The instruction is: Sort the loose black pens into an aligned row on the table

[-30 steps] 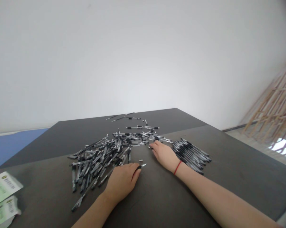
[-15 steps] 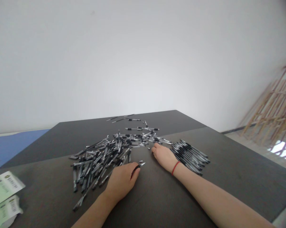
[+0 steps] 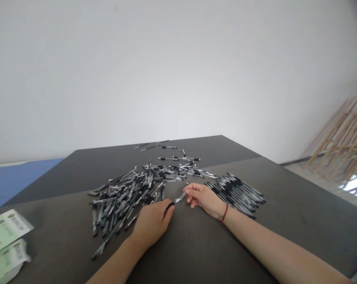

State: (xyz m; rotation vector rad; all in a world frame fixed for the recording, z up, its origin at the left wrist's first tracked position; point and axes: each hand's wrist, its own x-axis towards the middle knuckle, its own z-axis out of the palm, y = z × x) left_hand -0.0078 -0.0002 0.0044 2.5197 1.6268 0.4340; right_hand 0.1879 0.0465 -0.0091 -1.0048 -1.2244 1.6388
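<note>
1. Pens [image 3: 113,213] lay in a loose, crisscrossed heap left of and beyond the left hand [image 3: 153,219], with strays near the table's far edge.
2. Just beside the right hand [image 3: 203,199], a flatter row of pens [image 3: 239,193] lay side by side.
3. Green-and-white packets [image 3: 6,228] sat at the near left of the dark table [image 3: 190,246]; a slatted wooden frame [image 3: 341,138] leaned by the pale wall [image 3: 178,79].
4. The left hand's fingers were curled closed around a held pen [image 3: 169,206], its tip pointing toward the right hand.
5. The right thumb and forefinger pinched a small piece [image 3: 183,196] just beside that tip; whether the two touched, I could not tell.
6. The pens had slender, clear barrels and black grips; the tip was silvery and conical, the tabletop smooth and matt.
</note>
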